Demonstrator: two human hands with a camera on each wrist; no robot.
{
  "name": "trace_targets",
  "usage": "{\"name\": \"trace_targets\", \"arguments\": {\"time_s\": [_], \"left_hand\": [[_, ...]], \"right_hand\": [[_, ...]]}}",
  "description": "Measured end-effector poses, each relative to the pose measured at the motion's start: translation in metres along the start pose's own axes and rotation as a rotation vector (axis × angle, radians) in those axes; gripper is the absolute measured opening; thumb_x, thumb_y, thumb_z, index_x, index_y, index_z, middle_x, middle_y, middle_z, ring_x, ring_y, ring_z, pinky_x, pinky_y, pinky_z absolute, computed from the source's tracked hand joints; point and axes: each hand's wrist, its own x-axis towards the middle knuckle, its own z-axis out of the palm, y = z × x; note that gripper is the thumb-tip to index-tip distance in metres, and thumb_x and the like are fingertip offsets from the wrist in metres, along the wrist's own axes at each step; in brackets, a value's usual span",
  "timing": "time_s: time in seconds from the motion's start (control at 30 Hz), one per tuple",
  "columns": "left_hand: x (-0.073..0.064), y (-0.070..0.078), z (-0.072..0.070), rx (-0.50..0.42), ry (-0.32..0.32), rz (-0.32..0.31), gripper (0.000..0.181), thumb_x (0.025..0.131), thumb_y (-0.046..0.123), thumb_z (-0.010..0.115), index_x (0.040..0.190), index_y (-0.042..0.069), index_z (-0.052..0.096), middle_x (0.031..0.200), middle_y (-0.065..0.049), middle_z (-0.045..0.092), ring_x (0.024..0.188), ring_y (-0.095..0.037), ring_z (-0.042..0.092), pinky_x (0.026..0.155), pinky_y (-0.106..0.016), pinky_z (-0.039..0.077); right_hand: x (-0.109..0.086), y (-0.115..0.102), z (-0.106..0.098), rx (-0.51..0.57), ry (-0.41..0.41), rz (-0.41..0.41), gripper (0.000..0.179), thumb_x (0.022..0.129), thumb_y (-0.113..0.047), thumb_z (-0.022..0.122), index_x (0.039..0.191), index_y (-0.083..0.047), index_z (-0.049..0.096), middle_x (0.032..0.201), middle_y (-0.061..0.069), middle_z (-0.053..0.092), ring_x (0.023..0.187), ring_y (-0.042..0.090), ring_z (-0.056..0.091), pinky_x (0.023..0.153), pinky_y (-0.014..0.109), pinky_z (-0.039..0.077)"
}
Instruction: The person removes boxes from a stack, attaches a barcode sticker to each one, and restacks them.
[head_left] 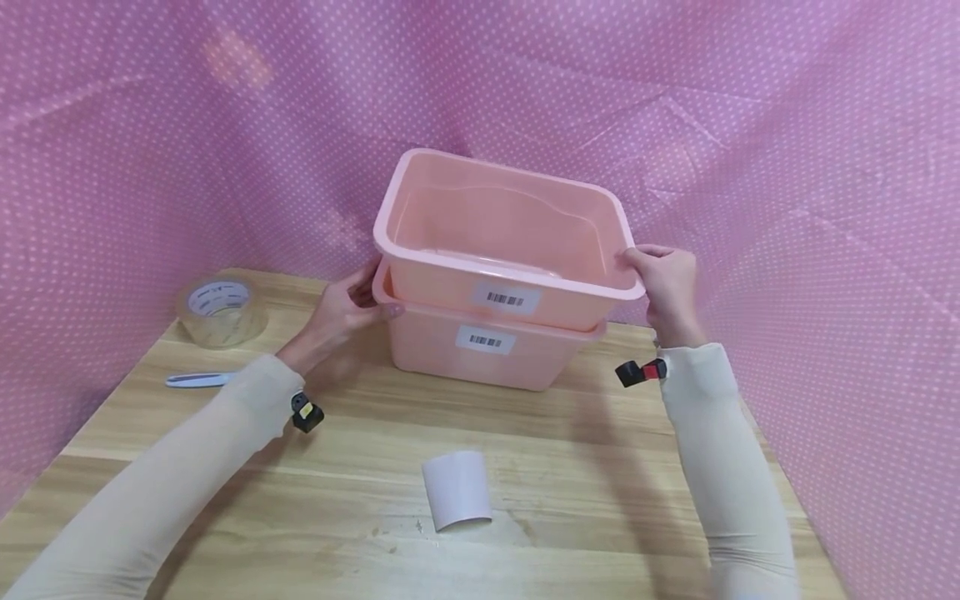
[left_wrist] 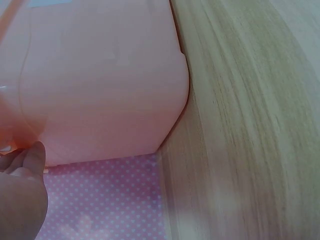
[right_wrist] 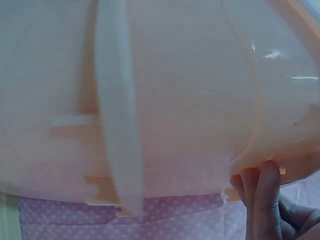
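Two pink plastic bins stand nested, each with a white barcode label on its front. The upper bin (head_left: 502, 212) sits raised and tilted inside the lower bin (head_left: 450, 354), which rests on the table. With thumb and fingers my left hand (head_left: 337, 317) grips the lower bin's left rim. My right hand (head_left: 671, 287) pinches the right rim of the upper bin, thumb over the edge. In the right wrist view, fingers (right_wrist: 267, 200) curl under that rim. In the left wrist view, the lower bin's side wall (left_wrist: 110, 90) fills much of the picture.
A curved white piece (head_left: 457, 490) lies on the wooden table (head_left: 360, 517) near the front. On the left are a roll of clear tape (head_left: 222, 315) and a light blue slim tool (head_left: 198, 380). Pink dotted cloth (head_left: 300, 125) surrounds the table.
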Motion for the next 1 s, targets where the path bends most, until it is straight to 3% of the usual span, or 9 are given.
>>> {"name": "trace_targets", "arguments": {"time_s": [0.23,0.43,0.57,0.73,0.83,1.0], "left_hand": [[-0.002,-0.001,0.001,-0.005,-0.009,-0.002,0.084,0.089,0.017,0.078,0.159,0.02,0.031,0.162,-0.009,0.04,0.142,-0.033,0.05,0.104,-0.015,0.05],[-0.003,-0.002,0.002,0.001,-0.011,-0.007,0.083,0.09,0.015,0.077,0.159,0.014,0.032,0.161,-0.012,0.041,0.142,-0.034,0.05,0.103,-0.014,0.049],[-0.002,0.0,0.003,0.009,0.0,-0.003,0.078,0.089,0.016,0.078,0.156,0.011,0.038,0.157,-0.014,0.047,0.137,-0.029,0.055,0.101,-0.013,0.05],[-0.002,0.001,0.001,0.028,0.015,-0.009,0.076,0.088,0.018,0.079,0.154,0.012,0.042,0.152,-0.015,0.053,0.122,-0.009,0.062,0.097,-0.012,0.052],[-0.002,0.001,0.0,0.023,0.014,-0.001,0.075,0.087,0.016,0.079,0.153,0.009,0.044,0.148,-0.018,0.057,0.114,-0.003,0.063,0.095,-0.013,0.053],[-0.001,0.001,-0.001,0.018,0.014,-0.003,0.077,0.086,0.016,0.08,0.153,0.009,0.043,0.146,-0.02,0.057,0.112,-0.002,0.063,0.095,-0.013,0.053]], "right_hand": [[-0.003,0.017,0.006,-0.065,-0.008,0.001,0.015,0.077,-0.008,0.075,0.072,-0.021,0.079,0.063,-0.018,0.07,0.068,0.004,0.065,0.059,0.016,0.057],[-0.006,0.026,0.006,-0.139,-0.02,0.033,0.007,0.077,-0.014,0.077,0.08,-0.018,0.081,0.068,-0.018,0.071,0.087,0.009,0.063,0.067,0.017,0.055],[-0.005,0.025,0.006,-0.225,-0.053,0.014,0.018,0.079,-0.019,0.077,0.094,-0.01,0.081,0.07,-0.018,0.071,0.095,0.011,0.06,0.076,0.02,0.053],[-0.004,0.025,0.007,-0.361,-0.082,-0.025,0.034,0.082,-0.024,0.075,0.109,-0.004,0.078,0.092,0.002,0.081,0.1,0.019,0.068,0.087,0.03,0.056],[-0.004,0.026,0.006,-0.465,-0.098,-0.054,0.038,0.082,-0.028,0.074,0.112,-0.005,0.078,0.111,0.014,0.078,0.111,0.027,0.069,0.095,0.041,0.056],[-0.006,0.027,0.006,-0.62,-0.111,-0.101,0.037,0.082,-0.037,0.07,0.107,-0.01,0.08,0.113,0.012,0.077,0.116,0.031,0.067,0.09,0.044,0.053]]}}
